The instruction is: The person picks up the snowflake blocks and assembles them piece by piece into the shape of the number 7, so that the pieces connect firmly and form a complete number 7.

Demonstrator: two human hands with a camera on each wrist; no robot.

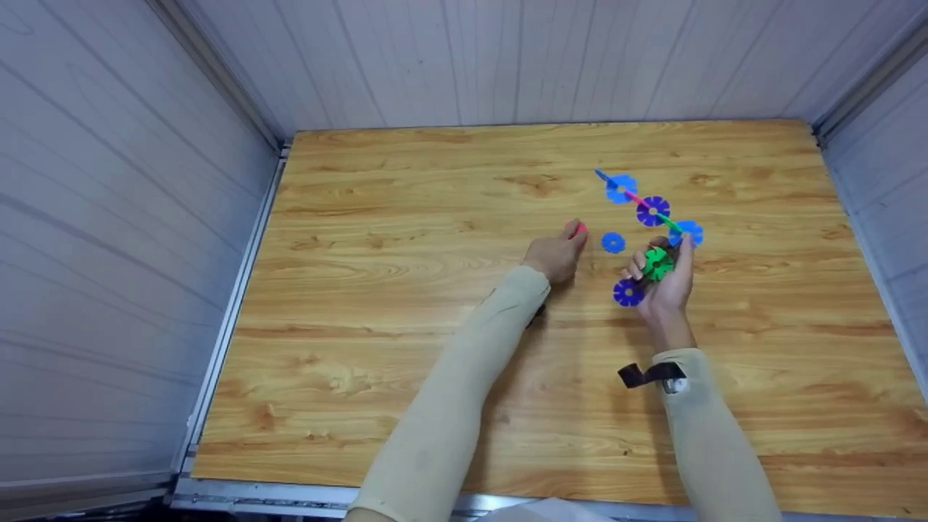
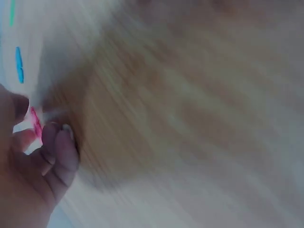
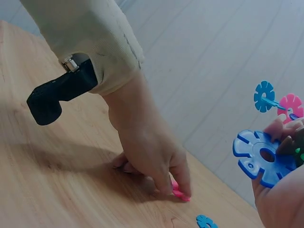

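My left hand (image 1: pixel 554 257) reaches to the tabletop and pinches a pink snowflake disc (image 1: pixel 581 228) between thumb and fingers; the same pink disc (image 2: pixel 36 123) shows edge-on in the left wrist view. Just right of it a loose blue disc (image 1: pixel 612 242) lies flat. My right hand (image 1: pixel 670 286) holds a chain of interlocked snowflake discs by its near light-blue disc (image 1: pixel 689 233). From there the chain slants up and left through a purple disc (image 1: pixel 653 211) to another blue disc (image 1: pixel 621 189). A green disc (image 1: pixel 657 264) and a purple disc (image 1: pixel 628 293) sit in the right palm and fingers.
The wood-grain tabletop (image 1: pixel 377 290) is bordered by pale panel walls (image 1: pixel 449 65) at the back and both sides. A metal rail (image 1: pixel 239 319) follows the left edge. A black strap (image 1: pixel 652 374) hangs off the right wrist.
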